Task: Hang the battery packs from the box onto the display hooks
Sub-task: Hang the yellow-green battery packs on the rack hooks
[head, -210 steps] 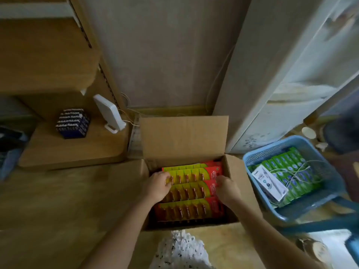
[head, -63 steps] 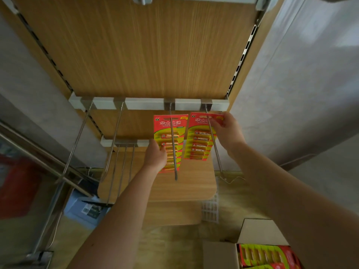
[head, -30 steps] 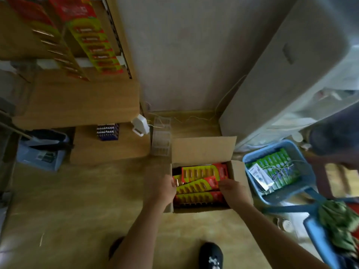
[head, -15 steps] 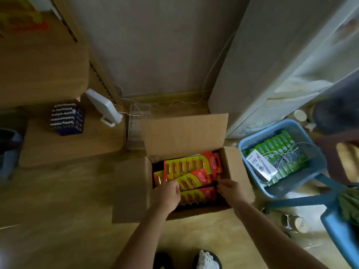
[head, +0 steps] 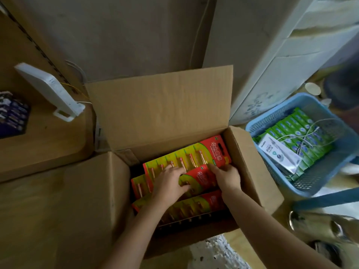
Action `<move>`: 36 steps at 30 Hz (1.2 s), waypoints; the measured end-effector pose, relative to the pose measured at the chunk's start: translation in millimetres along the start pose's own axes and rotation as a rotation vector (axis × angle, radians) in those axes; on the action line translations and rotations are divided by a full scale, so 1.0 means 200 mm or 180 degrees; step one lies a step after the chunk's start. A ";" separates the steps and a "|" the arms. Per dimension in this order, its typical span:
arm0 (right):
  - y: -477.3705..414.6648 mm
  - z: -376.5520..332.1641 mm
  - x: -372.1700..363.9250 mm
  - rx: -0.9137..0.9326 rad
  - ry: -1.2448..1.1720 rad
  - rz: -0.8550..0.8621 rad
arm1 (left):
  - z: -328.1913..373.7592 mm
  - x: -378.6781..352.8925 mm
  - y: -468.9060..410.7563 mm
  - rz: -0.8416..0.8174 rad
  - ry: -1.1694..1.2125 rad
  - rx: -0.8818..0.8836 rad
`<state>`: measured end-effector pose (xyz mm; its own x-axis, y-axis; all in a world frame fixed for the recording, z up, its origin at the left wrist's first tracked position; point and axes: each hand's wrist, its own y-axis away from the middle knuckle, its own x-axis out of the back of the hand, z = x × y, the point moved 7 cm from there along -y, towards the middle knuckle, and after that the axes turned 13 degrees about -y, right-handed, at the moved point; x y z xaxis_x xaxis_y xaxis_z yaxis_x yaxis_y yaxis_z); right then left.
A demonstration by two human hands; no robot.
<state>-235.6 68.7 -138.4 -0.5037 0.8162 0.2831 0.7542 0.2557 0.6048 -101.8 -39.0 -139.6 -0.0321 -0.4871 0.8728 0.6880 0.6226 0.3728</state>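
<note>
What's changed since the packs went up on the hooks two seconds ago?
Both hands let go of the two hung packs and came down into the box. In the last half second they moved farther in: the left hand lies on the middle pack, the right hand at its red end; grip unclear. Box and blue basket stayed put.

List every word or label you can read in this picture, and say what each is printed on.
"华太电池": on the red header of the top battery pack in the cardboard box.
Too blurred or small to read: the print on the white leaflet, the green packets and the white device.
</note>
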 end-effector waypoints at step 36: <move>2.08 -2.14 -0.39 0.2010 -0.0298 -0.2049 | -0.60 2.62 1.63 0.2183 0.3627 0.1213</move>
<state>-62.9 -109.8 409.9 -0.8924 0.4488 -0.0471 0.4431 0.8912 0.0967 193.6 -165.1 401.3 0.9603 -0.1300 0.2467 0.0804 0.9762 0.2013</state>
